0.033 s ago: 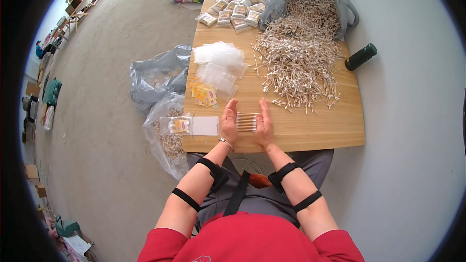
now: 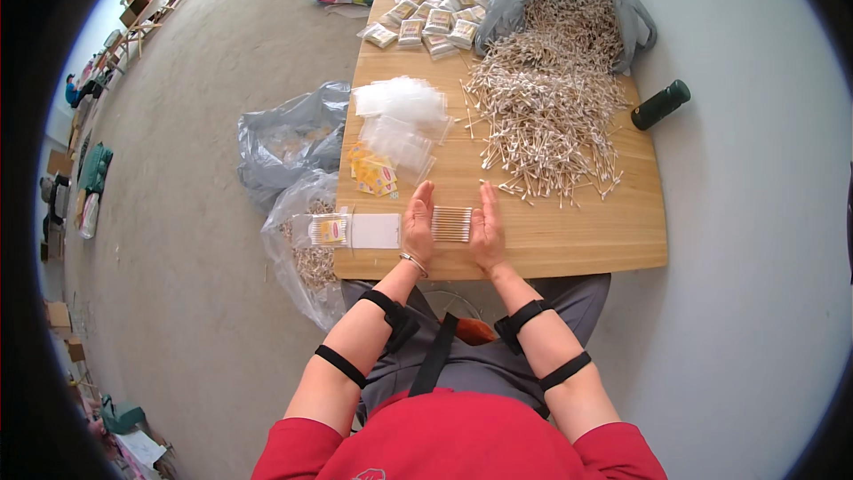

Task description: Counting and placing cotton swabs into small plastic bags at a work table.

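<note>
A neat row of cotton swabs (image 2: 451, 224) lies side by side on the table, between my two upright palms. Along the row's left ends stands my left hand (image 2: 418, 222), fingers stretched out and held straight. My right hand (image 2: 486, 229) is at the right ends, its fingers also straight; whether it touches them I cannot tell. Left of my left hand lies a flat white rectangular piece (image 2: 376, 231). Beside that, at the table's left edge, a set of swabs with a yellow printed card (image 2: 330, 230) sits on clear plastic.
A large heap of loose swabs (image 2: 551, 124) spills from a grey plastic bag (image 2: 640, 31). Clear small bags (image 2: 402, 111) and yellow cards (image 2: 371, 169) lie to the left. Filled packets (image 2: 437, 22) are piled farther back. A dark bottle (image 2: 660, 105) stands right; plastic bags (image 2: 289, 138) hang left.
My right hand has shifted slightly to the right, away from the swab row. My left hand and the swabs look the same.
</note>
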Available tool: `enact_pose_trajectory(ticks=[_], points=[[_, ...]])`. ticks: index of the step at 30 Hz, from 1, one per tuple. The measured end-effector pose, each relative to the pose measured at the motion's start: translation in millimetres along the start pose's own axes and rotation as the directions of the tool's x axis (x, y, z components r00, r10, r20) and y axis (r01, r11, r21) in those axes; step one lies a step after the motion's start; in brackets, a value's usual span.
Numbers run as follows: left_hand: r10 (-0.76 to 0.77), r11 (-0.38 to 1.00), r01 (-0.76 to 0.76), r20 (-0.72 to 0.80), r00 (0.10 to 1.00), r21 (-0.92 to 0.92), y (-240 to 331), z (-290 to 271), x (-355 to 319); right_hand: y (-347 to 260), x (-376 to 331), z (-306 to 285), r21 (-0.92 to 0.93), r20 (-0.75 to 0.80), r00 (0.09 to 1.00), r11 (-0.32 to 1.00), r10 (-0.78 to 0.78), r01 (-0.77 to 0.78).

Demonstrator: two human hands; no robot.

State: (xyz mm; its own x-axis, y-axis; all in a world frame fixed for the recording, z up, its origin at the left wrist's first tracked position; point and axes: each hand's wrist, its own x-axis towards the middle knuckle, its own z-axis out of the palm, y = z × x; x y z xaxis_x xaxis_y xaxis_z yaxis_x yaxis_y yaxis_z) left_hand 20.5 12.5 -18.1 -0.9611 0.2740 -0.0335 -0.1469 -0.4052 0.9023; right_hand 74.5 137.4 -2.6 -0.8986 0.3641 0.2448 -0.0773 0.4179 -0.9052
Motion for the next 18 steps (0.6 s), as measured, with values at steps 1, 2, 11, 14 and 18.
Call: enact_pose_trajectory(ticks=[1,2,11,14,18], points=[[0.001,1.0,-0.001,-0.016,1.0,-0.022,0.6,1.6,0.2,5.1,-2.8,-7.7,-0.177,0.006,0.998,0.982,-0.066,0.066],[0.002,0.999,-0.003,-0.031,1.0,-0.043,1.1,3.2,0.3,9.5,-6.3,-10.5,-0.18,0.004,0.998,0.982,-0.064,0.064],[0.038,0.996,-0.041,0.035,0.999,0.084,-1.6,1.3,0.4,-11.8,-21.9,3.1,-0.721,0.461,0.887,0.593,0.024,0.359],[-0.004,0.997,0.003,0.013,1.0,0.08,3.2,0.7,0.0,-12.3,-23.0,5.1,-0.726,0.457,0.889,0.584,0.015,0.363],[-0.031,1.0,0.031,-0.013,0.999,0.001,12.0,-6.1,-4.6,-17.6,-23.0,6.9,-0.704,0.468,0.882,0.627,0.057,0.333]])
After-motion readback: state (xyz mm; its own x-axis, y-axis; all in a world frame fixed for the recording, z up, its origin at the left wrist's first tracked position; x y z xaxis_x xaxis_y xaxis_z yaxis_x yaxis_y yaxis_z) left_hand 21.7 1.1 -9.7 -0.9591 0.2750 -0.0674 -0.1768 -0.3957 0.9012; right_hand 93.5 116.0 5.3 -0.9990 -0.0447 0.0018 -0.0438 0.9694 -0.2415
